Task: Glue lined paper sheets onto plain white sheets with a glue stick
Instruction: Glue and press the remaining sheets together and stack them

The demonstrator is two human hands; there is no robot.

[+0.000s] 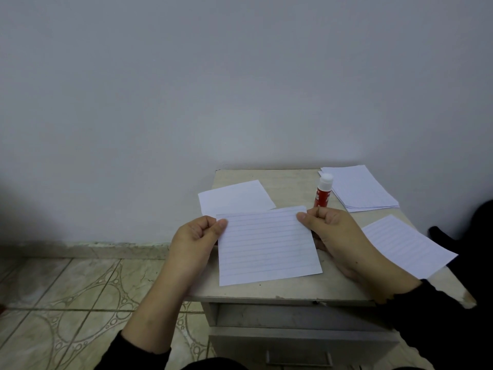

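A lined paper sheet is held over the small table by both hands. My left hand pinches its upper left corner between thumb and fingers. My right hand pinches its upper right corner. A plain white sheet lies flat behind it on the table's left part. The red glue stick with a white cap stands upright just beyond my right hand.
A stack of lined sheets lies at the table's back right corner. Another lined sheet overhangs the right edge. The table has a drawer below. Tiled floor lies to the left, a dark object at far right.
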